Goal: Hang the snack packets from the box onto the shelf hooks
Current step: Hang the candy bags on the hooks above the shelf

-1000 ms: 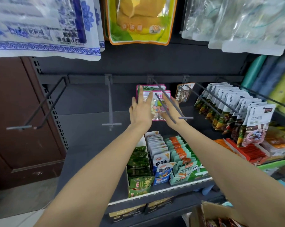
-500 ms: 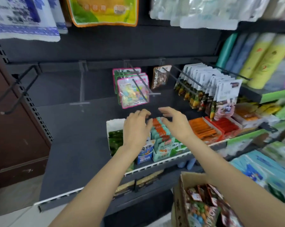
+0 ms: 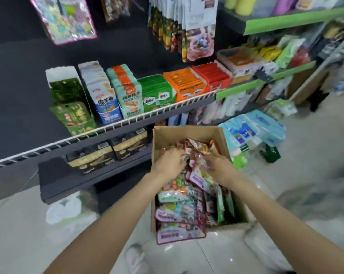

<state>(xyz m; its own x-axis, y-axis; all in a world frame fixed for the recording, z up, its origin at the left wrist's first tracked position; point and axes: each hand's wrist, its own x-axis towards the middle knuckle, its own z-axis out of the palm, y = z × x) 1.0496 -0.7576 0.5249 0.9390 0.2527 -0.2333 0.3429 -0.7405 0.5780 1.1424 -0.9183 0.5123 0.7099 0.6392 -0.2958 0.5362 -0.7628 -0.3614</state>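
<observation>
A brown cardboard box (image 3: 189, 133) stands on the floor below the shelf, full of colourful snack packets (image 3: 177, 204) with pink borders. Both hands are down inside it. My left hand (image 3: 170, 162) curls over the packets at the box's far end. My right hand (image 3: 216, 165) pinches the same crumpled packet (image 3: 197, 149), which sticks up between the two hands. At the top left a pink-edged candy packet (image 3: 68, 20) hangs on a shelf hook; the hook itself is mostly out of view.
A wire-edged shelf (image 3: 127, 121) holds rows of green, blue, orange and red snack packs. White-headed packets (image 3: 195, 26) hang at upper centre. Blue tissue packs (image 3: 252, 127) lie right of the box, a white bag (image 3: 66, 210) to its left. The floor is pale tile.
My hands left the hanging candy packet, dropped past the shelf and went into the box. The view tilted down from the hooks to the floor. Both hands now close on a packet.
</observation>
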